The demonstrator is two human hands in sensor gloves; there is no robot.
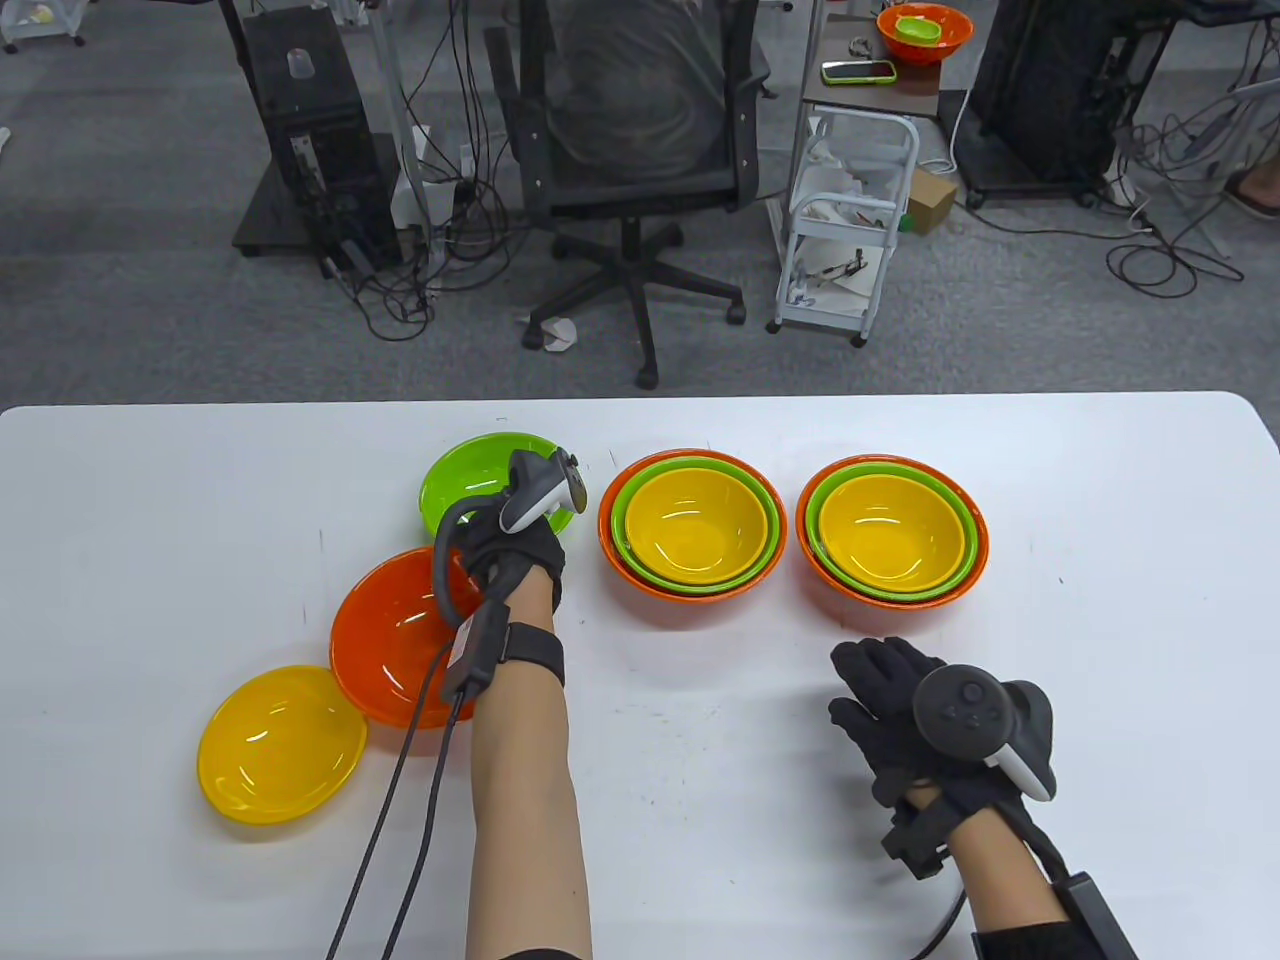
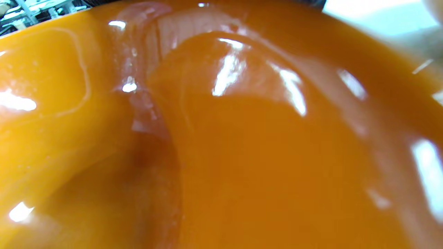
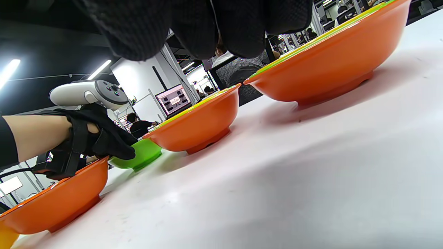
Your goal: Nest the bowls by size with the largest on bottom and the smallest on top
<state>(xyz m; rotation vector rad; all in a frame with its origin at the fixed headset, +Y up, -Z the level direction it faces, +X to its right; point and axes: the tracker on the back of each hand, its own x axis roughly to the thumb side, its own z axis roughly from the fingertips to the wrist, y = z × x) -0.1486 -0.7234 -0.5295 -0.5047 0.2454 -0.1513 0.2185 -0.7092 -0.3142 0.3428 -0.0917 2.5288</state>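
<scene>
A loose green bowl (image 1: 470,478) stands at the back left, with a larger orange bowl (image 1: 395,640) in front of it and a yellow bowl (image 1: 280,745) nearest me. My left hand (image 1: 510,550) reaches over the orange bowl's far rim, and its fingers (image 3: 119,149) close over the green bowl's near rim (image 3: 140,155). The orange bowl's inside (image 2: 242,155) fills the left wrist view. Two nested stacks, orange, green and yellow inside, stand at the centre (image 1: 690,525) and the right (image 1: 892,530). My right hand (image 1: 885,700) lies flat and empty on the table in front of the right stack.
The white table (image 1: 700,780) runs to its far edge just behind the bowls. An office chair (image 1: 640,150), a white trolley (image 1: 850,230) and cables stand on the floor beyond. The stacks show from the side in the right wrist view (image 3: 197,124).
</scene>
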